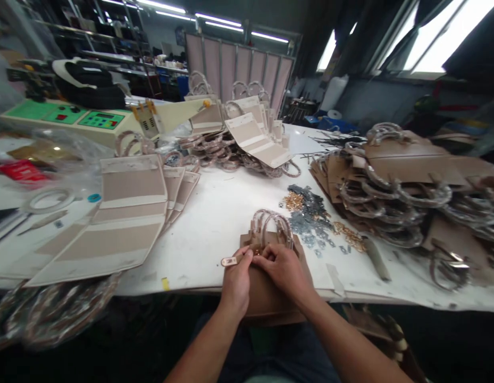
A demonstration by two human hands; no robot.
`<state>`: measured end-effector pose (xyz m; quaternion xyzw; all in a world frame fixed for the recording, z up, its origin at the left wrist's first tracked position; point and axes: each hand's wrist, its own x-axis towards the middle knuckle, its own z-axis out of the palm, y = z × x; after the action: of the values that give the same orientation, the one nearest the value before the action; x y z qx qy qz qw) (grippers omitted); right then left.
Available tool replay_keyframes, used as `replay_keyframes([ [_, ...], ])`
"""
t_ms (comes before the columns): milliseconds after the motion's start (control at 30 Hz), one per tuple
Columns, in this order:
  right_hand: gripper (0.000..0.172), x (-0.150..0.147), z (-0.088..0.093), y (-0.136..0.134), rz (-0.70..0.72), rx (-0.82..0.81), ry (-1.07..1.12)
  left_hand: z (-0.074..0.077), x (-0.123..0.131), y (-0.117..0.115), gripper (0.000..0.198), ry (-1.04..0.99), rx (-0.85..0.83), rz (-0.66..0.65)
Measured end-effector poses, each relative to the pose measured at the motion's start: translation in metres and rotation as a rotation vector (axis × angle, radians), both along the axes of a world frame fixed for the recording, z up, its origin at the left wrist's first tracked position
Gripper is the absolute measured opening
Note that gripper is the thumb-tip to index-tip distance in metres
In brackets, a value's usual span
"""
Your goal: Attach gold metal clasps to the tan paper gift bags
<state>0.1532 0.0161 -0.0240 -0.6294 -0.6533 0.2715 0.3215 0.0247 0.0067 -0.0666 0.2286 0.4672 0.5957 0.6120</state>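
Observation:
A brown leather handbag (270, 298) with film-wrapped handles (284, 226) leans at the table's front edge, close to my body. My left hand (236, 282) is closed at its upper front, gripping a short strap whose end carries a metal plate (229, 261) and sticks out to the left. My right hand (281, 266) is pinched at the same spot, fingertips almost meeting my left thumb. A small gold-coloured fitting (257, 252) shows between the fingertips. Whether the right fingers grip it or only touch it is hidden.
Dark metal plates (310, 205) and gold fittings (293, 201) lie loose beyond the bag. Brown bags (414, 165) are piled at right, flat bag panels (131, 213) at left. More panels (258, 138) lie behind. A tape roll (49, 200) and a green-panelled machine (71, 117) are at left.

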Motion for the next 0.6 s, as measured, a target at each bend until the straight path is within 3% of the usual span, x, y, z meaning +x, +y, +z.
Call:
replay_keyframes([
  [167,0.024,0.004,-0.002,0.000,0.020,0.034,0.113,0.005,0.002,0.005,0.045,-0.071,-0.023,-0.023],
  [300,0.019,0.048,-0.001,-0.004,0.045,0.130,0.196,0.015,0.000,0.001,0.047,-0.020,-0.046,-0.057],
  [400,0.023,0.118,-0.001,0.009,-0.184,0.234,-0.136,0.024,-0.007,0.002,0.051,0.233,0.001,-0.178],
  [467,0.021,0.170,-0.003,0.022,-0.307,0.194,-0.340,0.028,-0.011,0.006,0.057,0.477,0.060,-0.244],
  [600,0.027,0.242,-0.012,0.046,-0.367,0.097,-0.459,0.031,-0.016,0.015,0.071,1.023,0.268,-0.154],
])
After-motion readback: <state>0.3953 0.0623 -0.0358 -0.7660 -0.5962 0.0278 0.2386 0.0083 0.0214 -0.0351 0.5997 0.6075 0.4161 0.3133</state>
